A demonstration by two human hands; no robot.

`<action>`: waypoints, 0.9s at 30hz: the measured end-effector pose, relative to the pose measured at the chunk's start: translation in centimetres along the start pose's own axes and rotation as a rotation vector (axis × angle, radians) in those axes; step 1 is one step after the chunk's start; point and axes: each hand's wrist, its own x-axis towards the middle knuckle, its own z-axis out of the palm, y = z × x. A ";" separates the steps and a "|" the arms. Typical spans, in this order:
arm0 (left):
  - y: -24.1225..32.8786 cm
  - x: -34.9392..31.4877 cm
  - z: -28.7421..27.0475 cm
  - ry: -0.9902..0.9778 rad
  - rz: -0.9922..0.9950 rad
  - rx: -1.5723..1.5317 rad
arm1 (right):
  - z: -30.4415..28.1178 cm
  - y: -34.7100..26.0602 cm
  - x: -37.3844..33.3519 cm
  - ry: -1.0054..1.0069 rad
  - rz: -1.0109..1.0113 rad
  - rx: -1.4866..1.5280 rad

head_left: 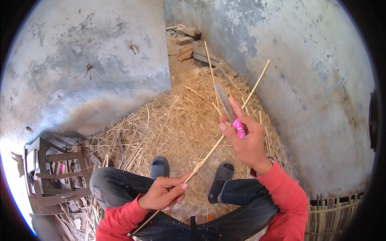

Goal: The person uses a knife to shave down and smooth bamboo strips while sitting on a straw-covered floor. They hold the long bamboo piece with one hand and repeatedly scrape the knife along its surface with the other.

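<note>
A long, thin, pale stick (pixel 211 151), like a split of bamboo or cane, runs slantwise from my lap up to the far right. My left hand (pixel 165 193) grips its lower part between thumb and fingers, near a rough, frayed spot. Higher up, my right hand (pixel 246 138) is closed around the pink handle of a knife (pixel 226 105). The blade points up and to the left. The stick passes by the blade's base and behind my right fingers; whether the edge touches it is hidden.
Pale shavings (pixel 193 104) and thin strips cover the ground ahead, between two weathered walls (pixel 305 80). Broken bricks (pixel 189 40) lie at the far end. A brown frame (pixel 60 176) leans at left, and a slatted basket (pixel 331 217) stands at lower right. My feet wear dark slippers (pixel 222 180).
</note>
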 end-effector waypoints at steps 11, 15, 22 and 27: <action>0.7 2.5 0.9 0.285 0.569 0.545 | 1.4 -1.4 -2.4 -0.185 0.085 0.071; 1.4 2.0 1.2 0.361 0.633 0.771 | 1.9 -0.8 -2.5 -0.159 0.027 0.120; 1.2 1.9 1.3 0.470 0.725 0.893 | 1.7 -0.7 -2.3 -0.168 0.002 0.051; 1.6 1.8 1.1 0.538 0.747 0.949 | 1.9 -0.8 -1.9 -0.124 0.032 0.123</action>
